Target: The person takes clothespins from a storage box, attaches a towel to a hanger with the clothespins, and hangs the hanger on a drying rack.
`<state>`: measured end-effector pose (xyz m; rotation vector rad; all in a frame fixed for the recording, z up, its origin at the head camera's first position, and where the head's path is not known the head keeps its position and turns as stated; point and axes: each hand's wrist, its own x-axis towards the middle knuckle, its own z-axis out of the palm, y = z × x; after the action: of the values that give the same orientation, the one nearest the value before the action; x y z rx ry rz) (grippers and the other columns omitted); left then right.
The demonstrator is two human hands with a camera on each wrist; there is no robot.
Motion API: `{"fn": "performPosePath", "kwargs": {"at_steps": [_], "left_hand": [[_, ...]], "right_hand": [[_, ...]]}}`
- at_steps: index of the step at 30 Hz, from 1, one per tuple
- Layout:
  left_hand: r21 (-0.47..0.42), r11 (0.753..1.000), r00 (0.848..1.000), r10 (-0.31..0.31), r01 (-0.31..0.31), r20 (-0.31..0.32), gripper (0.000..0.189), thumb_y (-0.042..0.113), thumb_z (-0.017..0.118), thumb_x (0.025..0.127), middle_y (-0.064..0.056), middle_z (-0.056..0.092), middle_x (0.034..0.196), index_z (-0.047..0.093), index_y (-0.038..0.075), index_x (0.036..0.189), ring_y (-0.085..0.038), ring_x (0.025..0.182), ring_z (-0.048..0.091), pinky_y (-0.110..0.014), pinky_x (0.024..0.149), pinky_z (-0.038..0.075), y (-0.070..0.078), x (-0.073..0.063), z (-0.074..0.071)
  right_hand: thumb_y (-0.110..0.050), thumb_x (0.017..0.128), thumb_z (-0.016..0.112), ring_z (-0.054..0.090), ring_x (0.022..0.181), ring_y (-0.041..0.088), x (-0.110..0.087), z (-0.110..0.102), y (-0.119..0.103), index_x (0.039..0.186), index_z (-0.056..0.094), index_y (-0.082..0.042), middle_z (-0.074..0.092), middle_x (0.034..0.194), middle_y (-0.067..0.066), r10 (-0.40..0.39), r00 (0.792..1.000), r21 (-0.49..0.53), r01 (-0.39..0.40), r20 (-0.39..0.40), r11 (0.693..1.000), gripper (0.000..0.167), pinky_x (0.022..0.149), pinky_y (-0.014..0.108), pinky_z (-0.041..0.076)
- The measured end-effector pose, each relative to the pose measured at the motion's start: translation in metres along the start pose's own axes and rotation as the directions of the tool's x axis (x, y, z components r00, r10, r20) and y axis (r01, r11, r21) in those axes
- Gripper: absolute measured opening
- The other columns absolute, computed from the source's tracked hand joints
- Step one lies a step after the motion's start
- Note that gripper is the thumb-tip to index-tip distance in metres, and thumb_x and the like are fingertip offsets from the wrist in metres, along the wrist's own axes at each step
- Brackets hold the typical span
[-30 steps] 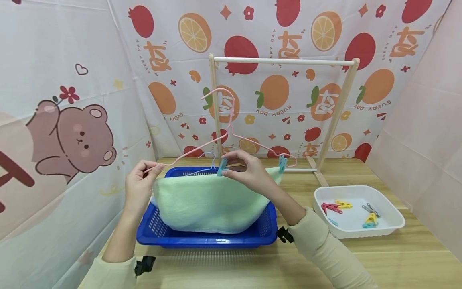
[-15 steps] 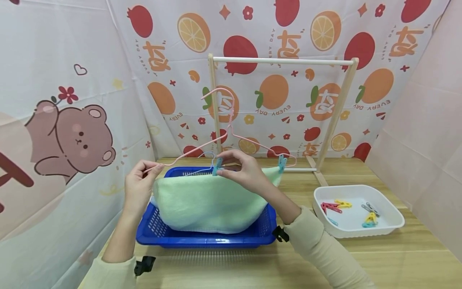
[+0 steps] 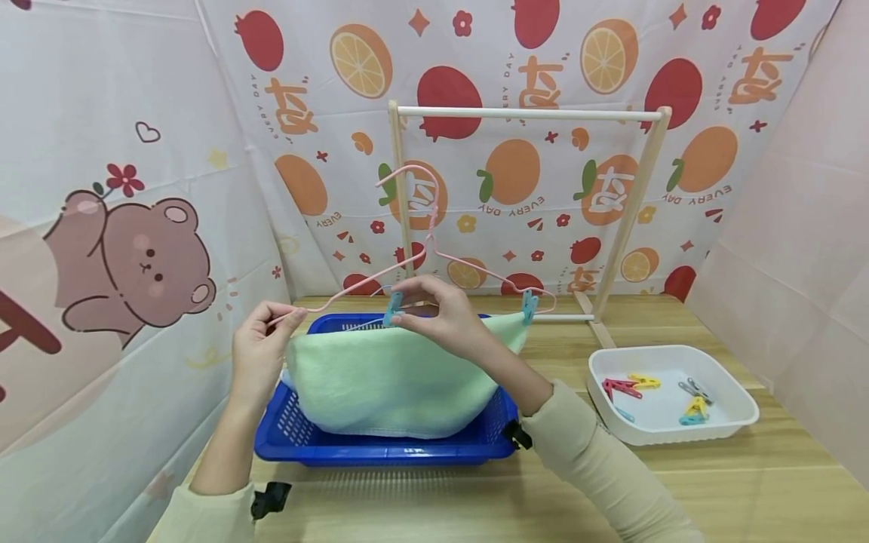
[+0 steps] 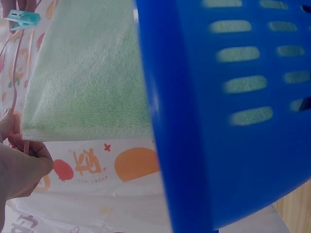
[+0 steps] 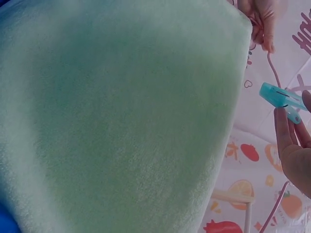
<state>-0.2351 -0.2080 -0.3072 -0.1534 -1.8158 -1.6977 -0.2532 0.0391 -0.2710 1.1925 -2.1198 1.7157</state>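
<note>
A light green towel (image 3: 394,385) hangs from a pink clothes hanger (image 3: 380,273), drooping over the blue basket. My left hand (image 3: 261,339) pinches the hanger's left end together with the towel's corner, seen also in the left wrist view, where the towel edge (image 4: 87,132) reaches the fingers. Between thumb and fingers, my right hand (image 3: 444,317) pinches a teal clothespin (image 3: 391,308) just above the towel's top edge, left of centre. In the right wrist view this clothespin (image 5: 277,96) stands apart from the towel. Another teal clothespin (image 3: 529,305) clips the towel's right corner to the hanger.
Below the towel stands the blue basket (image 3: 380,455), with a pale hanger (image 3: 364,324) showing at its back. A white tray (image 3: 672,435) on the right holds several coloured clothespins (image 3: 621,388). Behind rises a wooden rack with a white bar (image 3: 529,114).
My right hand has carried the teal clothespin leftward along the towel's top edge, toward my left hand. The left hand keeps its grip on the hanger and towel.
</note>
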Motion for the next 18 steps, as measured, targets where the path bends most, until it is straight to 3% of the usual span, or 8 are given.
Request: {"fn": "performPosePath", "kwargs": {"at_steps": [3, 11, 18], "left_hand": [[0.002, 1.0, 1.0, 0.002, -0.002, 0.001, 0.017, 0.012, 0.066, 0.085, 0.002, 0.061, 0.074, 0.06, -0.004, 0.082, -0.009, 0.066, 0.051, -0.015, 0.055, 0.039, 0.0, 0.0, 0.0], [0.002, 1.0, 1.0, 0.009, -0.009, 0.021, 0.015, 0.01, 0.064, 0.086, 0.002, 0.06, 0.073, 0.059, -0.004, 0.083, -0.008, 0.066, 0.05, -0.015, 0.054, 0.039, 0.0, 0.0, 0.0], [0.01, 1.0, 0.999, 0.011, -0.011, 0.03, 0.008, 0.002, 0.061, 0.087, 0.003, 0.06, 0.073, 0.061, 0.005, 0.08, -0.008, 0.066, 0.049, -0.016, 0.054, 0.037, 0.002, -0.001, 0.0]], "right_hand": [[0.002, 0.081, 0.067, 0.059, 0.096, 0.022, 0.003, 0.003, 0.012, 0.114, 0.055, 0.005, 0.055, 0.105, 0.015, -0.003, 1.0, 0.013, 0.003, 0.007, 1.0, 0.035, 0.081, 0.029, 0.048], [-0.001, 0.082, 0.068, 0.059, 0.096, 0.018, 0.004, 0.01, 0.013, 0.113, 0.056, 0.001, 0.056, 0.104, 0.009, -0.008, 1.0, 0.015, 0.008, 0.028, 1.0, 0.033, 0.079, 0.027, 0.049], [0.0, 0.081, 0.069, 0.059, 0.096, 0.016, 0.007, 0.017, 0.011, 0.112, 0.057, 0.0, 0.058, 0.101, 0.007, -0.003, 0.999, 0.016, 0.002, 0.038, 1.0, 0.034, 0.078, 0.026, 0.049]]}}
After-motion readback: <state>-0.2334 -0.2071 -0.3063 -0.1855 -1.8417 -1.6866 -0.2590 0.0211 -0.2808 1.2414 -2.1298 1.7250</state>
